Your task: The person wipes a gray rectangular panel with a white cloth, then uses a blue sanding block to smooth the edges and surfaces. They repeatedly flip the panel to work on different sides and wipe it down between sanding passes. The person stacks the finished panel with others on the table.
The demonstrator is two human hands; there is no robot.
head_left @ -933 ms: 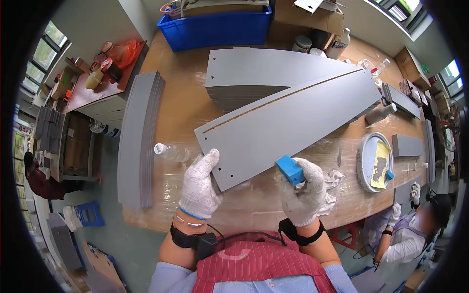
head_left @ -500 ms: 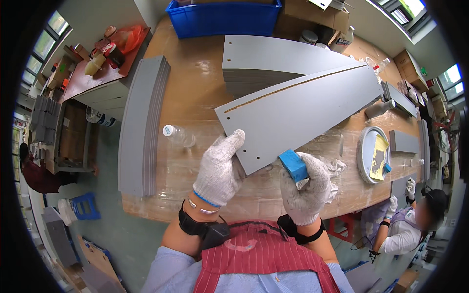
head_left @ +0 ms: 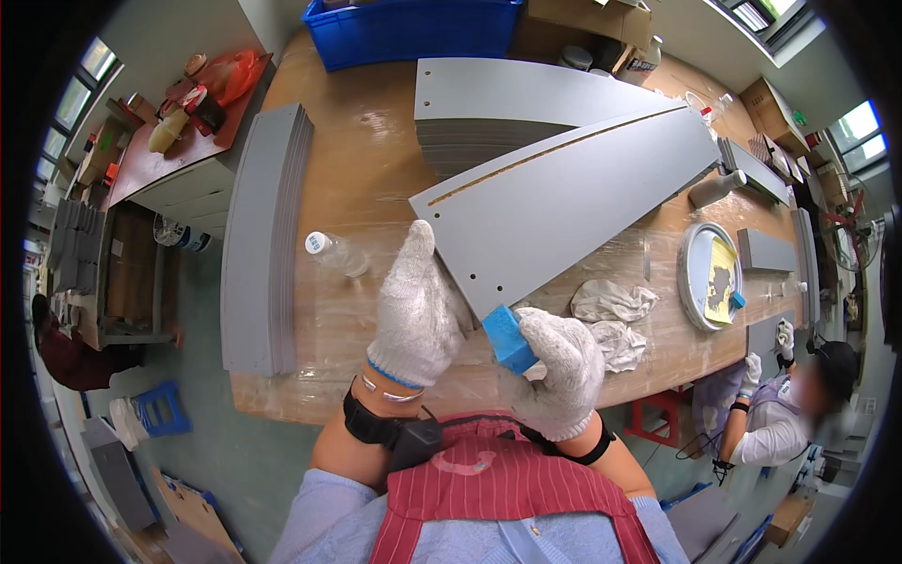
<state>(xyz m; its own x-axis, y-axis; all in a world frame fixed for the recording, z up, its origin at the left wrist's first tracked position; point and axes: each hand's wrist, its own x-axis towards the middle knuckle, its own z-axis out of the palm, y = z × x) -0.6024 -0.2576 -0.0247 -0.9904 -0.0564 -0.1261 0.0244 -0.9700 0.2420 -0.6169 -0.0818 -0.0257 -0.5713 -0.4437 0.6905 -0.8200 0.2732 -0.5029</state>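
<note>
A long grey panel (head_left: 564, 193) with a narrow groove and several small holes lies slantwise, its far part over a stack of similar grey boards (head_left: 507, 94). At the panel's near left edge is my left hand (head_left: 418, 310) in a white knit glove. Its thumb lies along that edge, and its fingers are hidden beneath the panel, closed on it. My right hand (head_left: 564, 371), gloved too, grips a blue block (head_left: 509, 339) that looks like a sponge or sanding block. The block is at the panel's near corner; whether it presses on the edge is hard to tell.
Another board stack (head_left: 263, 240) stands at left beside a clear bottle (head_left: 336, 254). White rags (head_left: 613, 301) lie right of my hand, near a round lid (head_left: 695, 280) with yellow sandpaper. A blue bin (head_left: 413, 33) sits at the back. A co-worker (head_left: 770, 404) works at right.
My right hand has brought the blue block left and slightly down to the panel's near corner. My left thumb has shifted from the panel's top face to its edge. The rags show more.
</note>
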